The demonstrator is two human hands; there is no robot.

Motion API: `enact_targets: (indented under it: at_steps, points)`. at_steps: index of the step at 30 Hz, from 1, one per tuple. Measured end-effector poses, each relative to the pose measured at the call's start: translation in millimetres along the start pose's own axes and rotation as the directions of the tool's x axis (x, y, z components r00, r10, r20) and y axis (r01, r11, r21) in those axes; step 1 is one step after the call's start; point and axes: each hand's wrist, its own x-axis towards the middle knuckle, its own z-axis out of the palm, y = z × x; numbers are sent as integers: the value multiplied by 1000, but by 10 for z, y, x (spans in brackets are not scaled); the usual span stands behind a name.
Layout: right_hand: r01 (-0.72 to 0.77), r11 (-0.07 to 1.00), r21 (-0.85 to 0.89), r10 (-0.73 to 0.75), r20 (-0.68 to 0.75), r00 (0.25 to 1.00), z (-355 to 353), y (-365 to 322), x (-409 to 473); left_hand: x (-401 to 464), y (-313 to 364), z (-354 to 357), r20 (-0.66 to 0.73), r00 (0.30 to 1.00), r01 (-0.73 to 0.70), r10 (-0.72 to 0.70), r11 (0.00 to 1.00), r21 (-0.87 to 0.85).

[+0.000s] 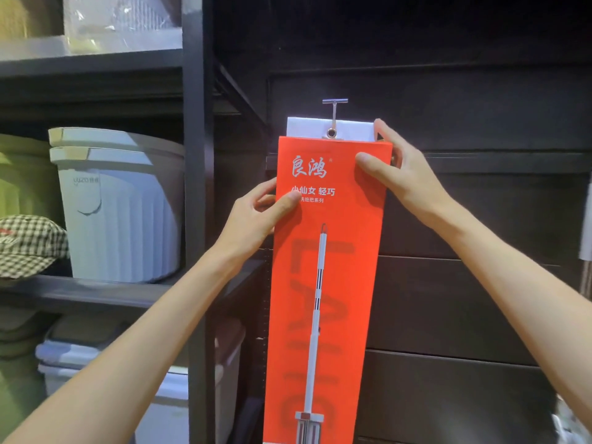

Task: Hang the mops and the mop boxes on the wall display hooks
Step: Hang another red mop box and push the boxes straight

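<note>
Gripping the tall orange mop box (326,283) at its edges, the left hand (256,216) pinches the left side with thumb on the front, and the right hand (400,174) clasps the top right corner. Its white tab (307,126) hangs on a metal hook (334,115) against the dark wall panel (480,219), beside a shelf (96,290) of buckets (121,213).

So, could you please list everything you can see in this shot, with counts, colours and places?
mop box: one, orange-red, upright at centre against the dark wall
tab: one, white, sticking out of the box top, its eyelet at the hook
hook: one, metal, on the wall above the box
bins: two nested, white, on the left shelf
cap: one, checked, far left on that shelf
tubs: several, pale, lower left shelf
shelf frame: one, black, left of the box
left hand: grips the box's left edge
right hand: grips its upper right corner
</note>
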Motion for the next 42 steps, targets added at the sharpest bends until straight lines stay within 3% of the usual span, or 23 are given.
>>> enact_targets:
  at_steps: [10,15,19,27,35,42]
  points:
    - [-25,989,-146,33,52,998,14,111,-30,86,-250,105,16,1000,4,-3,999,-53]
    - [-42,980,-194,47,25,999,-2,237,0,157,-446,167,-39,998,-50,51,998,27]
    - [-50,989,-138,57,47,997,20,339,-18,157,-533,229,-61,996,-53,59,995,89]
    - [-5,1000,-26,4,-9,1000,254,472,-168,101,-620,371,-98,995,-30,26,999,-41]
    - [-44,999,-7,43,-34,998,347,493,-378,23,-717,555,-196,981,-19,1,996,-90]
    - [-97,995,11,98,-31,995,329,485,-408,-14,-757,621,-199,980,-14,-16,989,-146]
